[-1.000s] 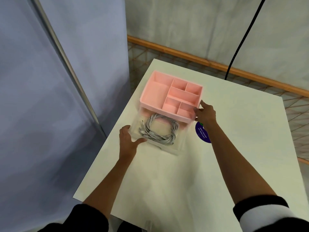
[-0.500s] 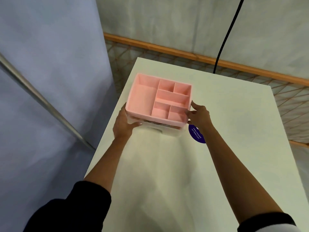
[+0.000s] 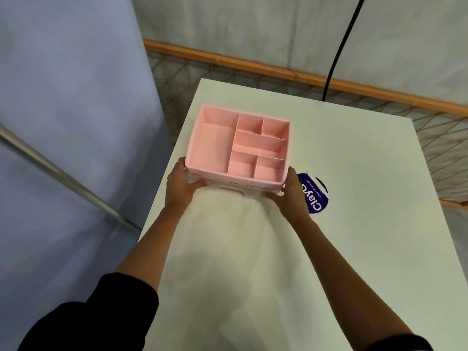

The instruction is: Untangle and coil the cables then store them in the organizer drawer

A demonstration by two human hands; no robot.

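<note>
The drawer (image 3: pixel 234 191) has slid fully in since a second ago. I see my left hand (image 3: pixel 180 184) and right hand (image 3: pixel 293 190), fingers wrapped around the pink organizer's (image 3: pixel 215 148) near corners, mid-frame on the counter (image 3: pixel 354 236).

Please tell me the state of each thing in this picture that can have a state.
drawer: pushed in, closed.
pink organizer: upright on the table, its top compartments empty.
left hand: gripping the organizer's near left corner.
right hand: gripping its near right corner.
round sticker: flat on the table.
</note>
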